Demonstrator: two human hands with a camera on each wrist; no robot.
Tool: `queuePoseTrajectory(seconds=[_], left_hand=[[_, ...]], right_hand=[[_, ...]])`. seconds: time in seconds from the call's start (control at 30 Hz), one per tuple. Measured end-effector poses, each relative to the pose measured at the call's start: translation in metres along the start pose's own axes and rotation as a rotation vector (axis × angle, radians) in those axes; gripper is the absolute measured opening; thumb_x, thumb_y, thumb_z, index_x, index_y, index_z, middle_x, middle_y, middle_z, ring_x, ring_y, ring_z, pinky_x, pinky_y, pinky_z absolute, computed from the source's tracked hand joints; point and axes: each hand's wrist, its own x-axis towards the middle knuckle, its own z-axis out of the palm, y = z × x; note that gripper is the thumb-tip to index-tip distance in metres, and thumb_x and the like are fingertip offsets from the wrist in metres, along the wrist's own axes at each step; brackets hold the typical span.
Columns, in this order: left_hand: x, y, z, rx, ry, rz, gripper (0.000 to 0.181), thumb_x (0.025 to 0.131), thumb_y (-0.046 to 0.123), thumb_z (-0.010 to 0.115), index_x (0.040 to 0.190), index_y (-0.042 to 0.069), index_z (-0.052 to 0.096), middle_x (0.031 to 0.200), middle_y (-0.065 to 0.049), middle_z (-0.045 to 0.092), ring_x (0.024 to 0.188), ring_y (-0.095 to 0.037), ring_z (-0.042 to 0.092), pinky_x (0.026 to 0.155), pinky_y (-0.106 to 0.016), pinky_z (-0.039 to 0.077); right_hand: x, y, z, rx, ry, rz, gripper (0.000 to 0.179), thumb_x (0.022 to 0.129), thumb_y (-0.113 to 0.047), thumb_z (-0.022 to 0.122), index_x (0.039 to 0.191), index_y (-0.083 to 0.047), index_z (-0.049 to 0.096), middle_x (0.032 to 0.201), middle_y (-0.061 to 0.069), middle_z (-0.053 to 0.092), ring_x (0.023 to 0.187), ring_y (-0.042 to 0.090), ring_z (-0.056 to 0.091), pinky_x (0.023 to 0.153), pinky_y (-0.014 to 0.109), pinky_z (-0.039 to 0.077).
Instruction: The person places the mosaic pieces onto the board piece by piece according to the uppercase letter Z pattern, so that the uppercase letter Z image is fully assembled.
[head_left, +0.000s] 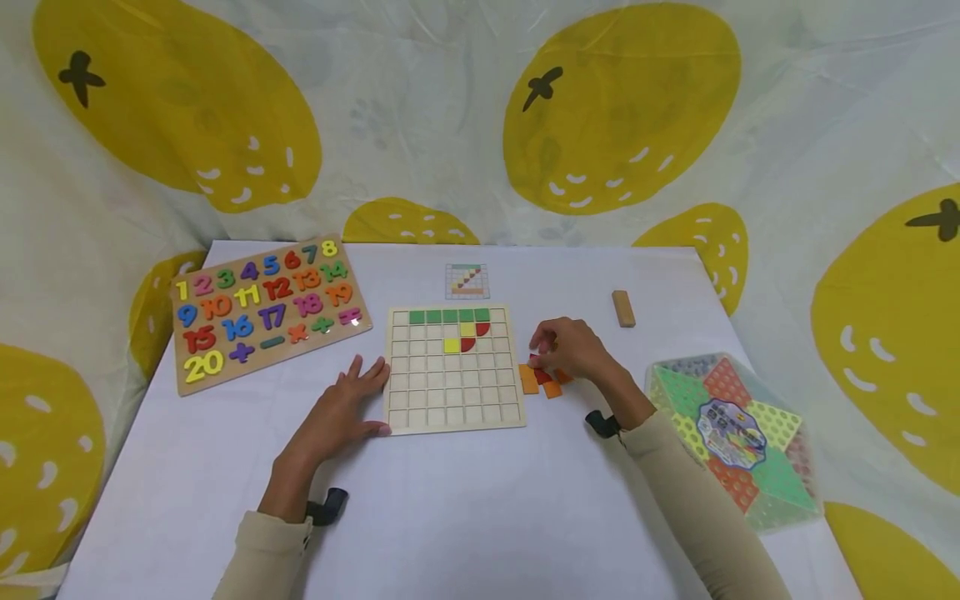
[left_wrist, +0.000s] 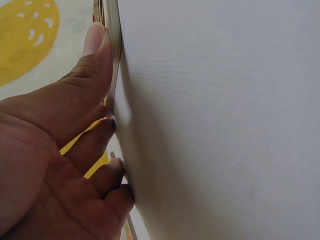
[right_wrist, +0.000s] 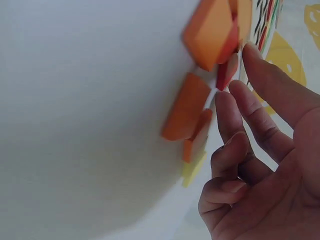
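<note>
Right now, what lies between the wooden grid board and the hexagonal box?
Loose orange tiles and red tiles, with the right hand at them, in the head view; the right wrist view also shows a yellow piece beside the orange.

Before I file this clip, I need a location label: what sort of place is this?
Probably a play or learning corner, perhaps staged: a number puzzle and a wooden grid board lie before a fruit-print cloth.
</note>
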Motion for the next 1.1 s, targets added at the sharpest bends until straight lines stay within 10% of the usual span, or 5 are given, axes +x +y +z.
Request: queuePoseTrajectory(seconds=[0.67, 1.1], left_hand=[[0.001, 0.000, 0.001, 0.000, 0.000, 0.012, 0.104, 0.075, 0.021, 0.096, 0.162, 0.011, 0.040, 0.173, -0.006, 0.031, 0.166, -0.043, 0.011, 0.130, -0.066, 0.018], [0.000, -0.001, 0.003, 0.001, 0.007, 0.008, 0.103, 0.076, 0.022, 0.096, 0.162, 0.013, 0.041, 0.173, -0.005, 0.031, 0.166, -0.043, 0.011, 0.129, -0.067, 0.019]], right_hand=[[-0.001, -0.002, 0.010, 0.045, 0.020, -0.068, 0.015, 0.092, -0.016, 0.085, 0.094, -0.014, 0.070, 0.085, 0.004, 0.065, 0.076, 0.021, 0.059, 0.063, 0.028, 0.050], [0.015, -0.060, 0.029, 0.077, -0.037, -0.248, 0.006, 0.096, -0.013, 0.080, 0.092, -0.017, 0.080, 0.095, -0.003, 0.074, 0.081, 0.021, 0.057, 0.073, 0.031, 0.048]])
